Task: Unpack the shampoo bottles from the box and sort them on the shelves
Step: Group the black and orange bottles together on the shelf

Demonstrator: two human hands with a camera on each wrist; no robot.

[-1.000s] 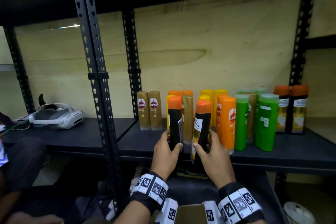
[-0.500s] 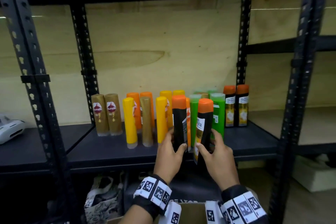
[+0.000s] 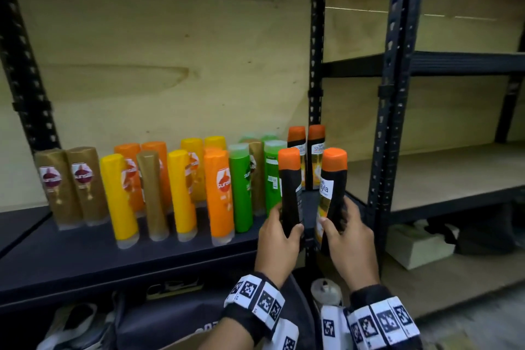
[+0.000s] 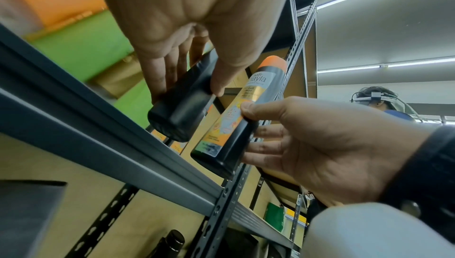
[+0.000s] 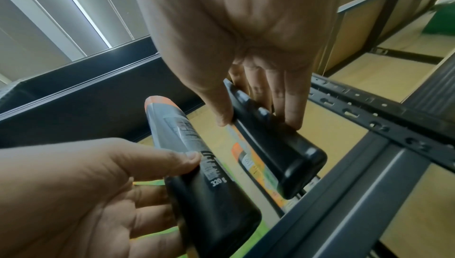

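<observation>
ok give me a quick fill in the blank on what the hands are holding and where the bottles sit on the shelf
1. Each hand grips a black bottle with an ____ cap.
2. The left hand holds the left black bottle with its ____ label side toward the head camera.
3. The right hand holds the right black bottle; the two matching bottles on the shelf stand at the row's ____ end.
4. The two gold bottles stand at the ____ end.

Missing words: orange; back; right; left

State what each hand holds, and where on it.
Left hand grips a black orange-capped bottle by its lower body; right hand grips another likewise.
</observation>
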